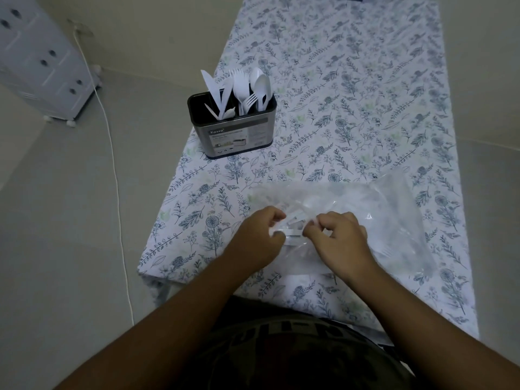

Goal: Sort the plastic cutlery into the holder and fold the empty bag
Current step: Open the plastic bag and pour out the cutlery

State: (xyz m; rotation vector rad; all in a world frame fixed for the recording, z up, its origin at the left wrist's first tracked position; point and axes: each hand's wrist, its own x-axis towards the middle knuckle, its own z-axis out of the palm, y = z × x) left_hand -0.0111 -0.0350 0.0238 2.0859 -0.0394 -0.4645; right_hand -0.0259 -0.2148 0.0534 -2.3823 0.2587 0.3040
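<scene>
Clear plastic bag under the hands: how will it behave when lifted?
The clear plastic bag looks thin and crumpled, so probably floppy and very light. Its glossy film may slip between fingers. White pieces seem visible by the left hand and right hand, so contents could shift.

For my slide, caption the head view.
Both hands, left and right, grip the clear bag; sorted cutlery fills the holder.

Brushed-metal holder (239,133), white plastic cutlery (242,88), glossy clear plastic bag (365,209) — all on matt printed cloth (351,94)
</scene>
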